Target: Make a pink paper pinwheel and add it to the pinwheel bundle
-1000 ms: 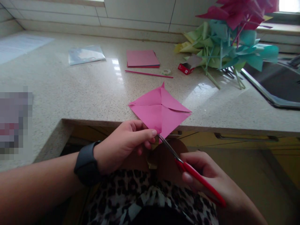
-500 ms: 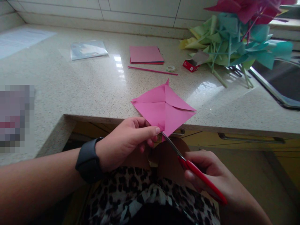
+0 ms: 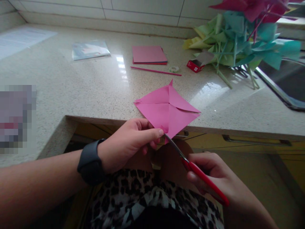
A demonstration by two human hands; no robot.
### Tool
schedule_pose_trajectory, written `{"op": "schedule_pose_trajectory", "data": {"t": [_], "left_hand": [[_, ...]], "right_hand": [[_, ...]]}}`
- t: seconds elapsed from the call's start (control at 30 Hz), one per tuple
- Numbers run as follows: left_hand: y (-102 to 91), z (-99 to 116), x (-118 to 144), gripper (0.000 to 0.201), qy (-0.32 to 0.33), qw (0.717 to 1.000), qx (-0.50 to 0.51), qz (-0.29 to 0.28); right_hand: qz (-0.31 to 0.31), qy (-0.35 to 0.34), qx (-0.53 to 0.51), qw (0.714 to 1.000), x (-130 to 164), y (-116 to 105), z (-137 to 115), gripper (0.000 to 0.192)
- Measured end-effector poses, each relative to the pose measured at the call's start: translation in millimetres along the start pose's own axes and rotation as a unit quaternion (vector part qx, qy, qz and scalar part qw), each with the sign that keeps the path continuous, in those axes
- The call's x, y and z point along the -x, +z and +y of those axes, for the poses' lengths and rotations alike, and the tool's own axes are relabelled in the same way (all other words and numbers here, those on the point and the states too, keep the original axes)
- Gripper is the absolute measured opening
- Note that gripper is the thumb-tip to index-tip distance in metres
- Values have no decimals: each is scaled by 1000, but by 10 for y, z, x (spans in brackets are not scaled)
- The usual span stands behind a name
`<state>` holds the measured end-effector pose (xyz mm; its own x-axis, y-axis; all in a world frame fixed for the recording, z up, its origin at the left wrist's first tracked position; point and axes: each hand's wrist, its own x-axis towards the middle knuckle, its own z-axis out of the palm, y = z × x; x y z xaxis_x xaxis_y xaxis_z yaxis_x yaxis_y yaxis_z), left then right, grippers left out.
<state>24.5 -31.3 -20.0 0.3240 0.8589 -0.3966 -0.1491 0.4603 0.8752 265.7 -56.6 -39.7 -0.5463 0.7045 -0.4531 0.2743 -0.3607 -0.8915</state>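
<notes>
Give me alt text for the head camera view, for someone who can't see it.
The left hand pinches the near corner of a pink paper square at the countertop edge while the right hand works red-handled scissors into that corner. Farther back lie a pink paper stack, a pink stick and a heap of paper pinwheels.

We see a speckled stone counter [image 3: 71,92] beyond our fingers. On it, well past them, lie a pink paper stack [image 3: 149,54], a pink stick [image 3: 156,71], a tape roll [image 3: 174,69], a small red box [image 3: 194,65], a plastic sleeve [image 3: 90,50] and piled paper pinwheels [image 3: 240,38].
</notes>
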Motion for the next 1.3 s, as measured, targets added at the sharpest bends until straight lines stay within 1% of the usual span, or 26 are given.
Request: {"op": "schedule_pose_trajectory", "data": {"t": [0.3, 0.57, 0.67, 0.8, 1.0, 1.3], "left_hand": [[-8, -10, -6, 18, -1, 1000, -11, 8], [5, -11, 9, 23, 0, 1000, 7, 11], [15, -10, 23, 23, 6, 1000, 29, 9], [48, -3, 44, 22, 18, 998, 49, 21], [115, 28, 80, 23, 33, 995, 87, 46], [131, 31, 87, 23, 39, 994, 86, 55]], "right_hand": [[11, -20, 21, 1000, -1, -6, -9, 46], [6, -33, 49, 998, -18, 14, 16, 42], [19, -62, 78, 995, -25, 33, 39, 41], [48, -106, 123, 986, -30, 84, 67, 39], [65, -157, 146, 975, -73, 187, 136, 34], [90, -176, 170, 965, -116, 210, 142, 38]]}}
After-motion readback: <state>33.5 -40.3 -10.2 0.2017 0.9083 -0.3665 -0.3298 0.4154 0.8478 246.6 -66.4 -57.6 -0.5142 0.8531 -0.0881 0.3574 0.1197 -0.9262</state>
